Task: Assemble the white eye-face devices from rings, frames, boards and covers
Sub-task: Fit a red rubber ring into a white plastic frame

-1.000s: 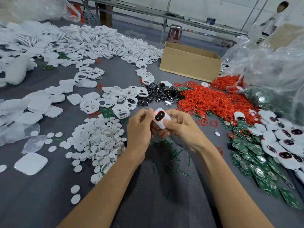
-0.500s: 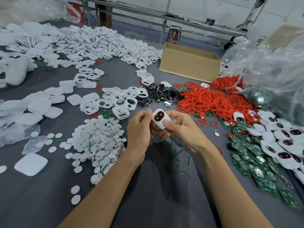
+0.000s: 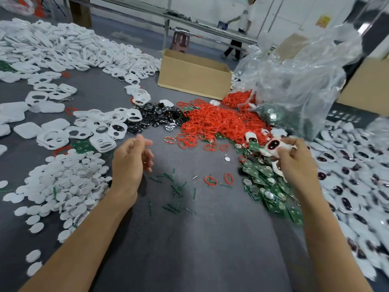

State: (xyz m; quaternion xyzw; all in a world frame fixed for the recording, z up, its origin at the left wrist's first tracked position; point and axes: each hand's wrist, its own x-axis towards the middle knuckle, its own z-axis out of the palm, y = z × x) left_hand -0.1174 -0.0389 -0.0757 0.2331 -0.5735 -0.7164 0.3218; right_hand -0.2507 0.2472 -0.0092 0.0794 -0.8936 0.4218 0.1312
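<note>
My right hand (image 3: 294,163) holds a white eye-face device (image 3: 273,145) with a dark red-rimmed window, up over the green boards (image 3: 265,186) at the right. My left hand (image 3: 131,159) hovers over the grey table with fingers loosely curled and nothing in it. Red rings (image 3: 219,123) lie heaped in the middle. White frames (image 3: 101,131) lie to the left of the black covers (image 3: 157,116). White round discs (image 3: 63,186) form a pile at the lower left. Finished devices (image 3: 357,175) spread along the right edge.
An open cardboard box (image 3: 195,79) stands at the back centre. A crumpled clear plastic bag (image 3: 299,81) rises at the back right. Green plastic slivers (image 3: 174,188) are scattered on the grey cloth between my arms. A person walks in the background.
Both hands held the device together at the centre. Now my left hand has let go and my right hand has carried the device to the right, above the boards. The camera has turned right.
</note>
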